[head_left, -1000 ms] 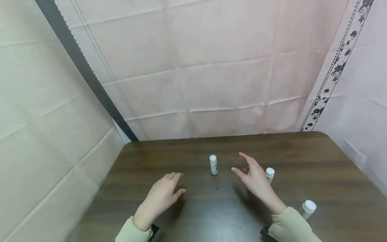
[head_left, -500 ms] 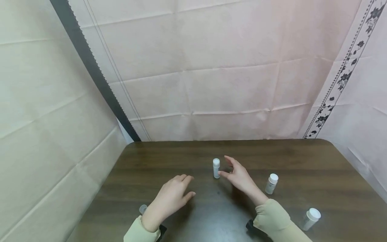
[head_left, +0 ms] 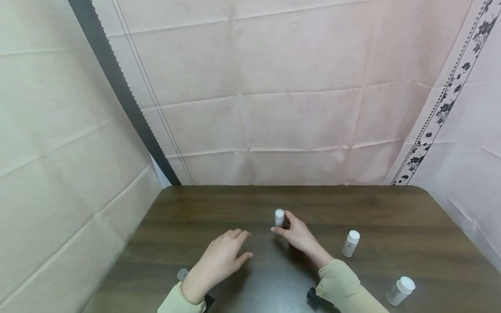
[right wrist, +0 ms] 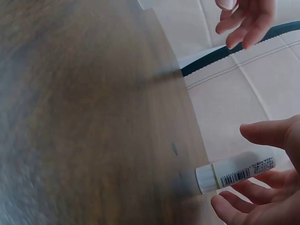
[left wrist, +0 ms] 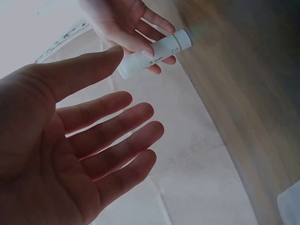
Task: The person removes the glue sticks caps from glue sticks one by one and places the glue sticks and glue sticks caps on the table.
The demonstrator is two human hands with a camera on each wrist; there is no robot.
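A small white glue stick (head_left: pixel 279 215) stands upright on the dark wooden table. My right hand (head_left: pixel 299 237) is around it, thumb in front and fingers on the far side. Seen from the right wrist, a gap shows between the thumb (right wrist: pixel 265 131) and the glue stick (right wrist: pixel 236 172), whose label carries a barcode. The left wrist view has the same glue stick (left wrist: pixel 164 50) overlapped by the right thumb. To its left, my left hand (head_left: pixel 223 252) hovers palm down over the table, fingers (left wrist: pixel 117 126) spread and holding nothing.
Two white-capped containers, a smaller one (head_left: pixel 351 243) and a larger one (head_left: pixel 400 291), stand at the right. A translucent round object (head_left: pixel 182 274) shows beside the left wrist. The table (head_left: pixel 219 200) ends at the back before a pale cloth (head_left: pixel 293 121).
My right hand has moved left from beside the smaller container to the glue stick, its thumb and fingers now around it. My left hand shifted slightly right in view.
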